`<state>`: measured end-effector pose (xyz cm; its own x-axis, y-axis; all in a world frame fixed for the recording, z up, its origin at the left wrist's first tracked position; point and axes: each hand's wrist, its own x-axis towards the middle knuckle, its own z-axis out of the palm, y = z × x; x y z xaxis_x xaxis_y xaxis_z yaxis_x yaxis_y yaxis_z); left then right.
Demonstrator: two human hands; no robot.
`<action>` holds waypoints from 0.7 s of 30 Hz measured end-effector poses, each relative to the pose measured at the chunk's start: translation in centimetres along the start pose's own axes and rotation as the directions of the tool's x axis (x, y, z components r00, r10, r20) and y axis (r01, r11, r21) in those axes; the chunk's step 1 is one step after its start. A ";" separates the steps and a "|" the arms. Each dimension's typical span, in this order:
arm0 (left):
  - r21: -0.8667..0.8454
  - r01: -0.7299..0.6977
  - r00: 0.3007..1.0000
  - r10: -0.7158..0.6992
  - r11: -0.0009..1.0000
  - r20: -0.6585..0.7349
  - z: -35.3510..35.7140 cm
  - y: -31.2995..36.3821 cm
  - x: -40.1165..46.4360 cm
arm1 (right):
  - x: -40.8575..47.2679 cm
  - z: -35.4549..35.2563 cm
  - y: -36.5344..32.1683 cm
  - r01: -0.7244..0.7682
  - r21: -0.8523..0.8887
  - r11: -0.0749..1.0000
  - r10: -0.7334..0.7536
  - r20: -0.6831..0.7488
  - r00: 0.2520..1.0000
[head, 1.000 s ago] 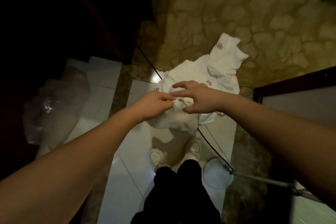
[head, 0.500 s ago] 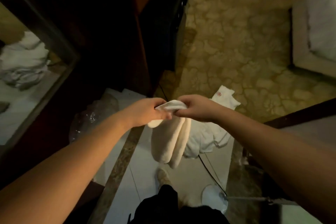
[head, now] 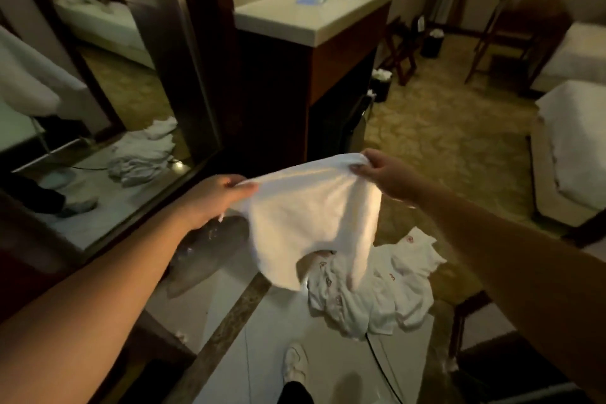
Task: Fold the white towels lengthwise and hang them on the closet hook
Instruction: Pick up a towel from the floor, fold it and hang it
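Note:
A white towel [head: 305, 216] hangs spread in the air in front of me, held by its top edge. My left hand [head: 210, 198] pinches the towel's left corner and my right hand [head: 382, 174] pinches its right corner. The hands are about a towel's width apart. Below it, a heap of white towels [head: 377, 289] with small red logos lies crumpled on the floor. No closet hook shows in the view.
A dark wooden cabinet [head: 314, 75] with a pale top stands straight ahead. A mirrored door [head: 108, 108] is on the left. A clear plastic bag [head: 210, 249] lies on the tiles. A black cable [head: 380, 357] runs over the floor. Beds [head: 574, 147] stand at the right.
The towel has come up off the floor heap. My hands, first together on it, have moved apart and stretched it open. The view has tilted up toward the room.

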<state>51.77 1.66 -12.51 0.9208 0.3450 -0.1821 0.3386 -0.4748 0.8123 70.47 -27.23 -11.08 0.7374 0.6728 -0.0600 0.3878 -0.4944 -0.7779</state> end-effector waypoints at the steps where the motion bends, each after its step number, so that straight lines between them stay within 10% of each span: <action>1: -0.044 -0.031 0.998 0.029 0.999 -0.052 -0.5 0.8 -1.8 | -1.1 0.2 -0.8 0.002 -0.027 1.000 -0.002 -0.003 1.000; 7: -0.331 -0.070 0.992 0.030 0.941 -0.126 -3.7 6.2 -12.0 | -7.0 3.5 -8.6 0.080 -0.079 0.994 -0.071 0.110 0.991; 13: -0.098 -0.014 0.999 0.011 0.995 -0.032 -9.0 9.7 -21.8 | -12.2 10.9 -20.6 0.172 0.072 0.982 -0.187 0.395 0.900; 21: 0.149 0.189 0.978 -0.200 0.971 0.065 -17.6 4.9 -38.2 | -20.6 22.0 -30.2 0.204 0.335 0.920 -0.340 0.424 0.839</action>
<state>14.83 0.39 8.23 0.8449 0.3795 -0.3770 0.5315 -0.5163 0.6715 31.42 -14.06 -0.15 0.2523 0.9663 -0.0507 0.3223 -0.1333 -0.9372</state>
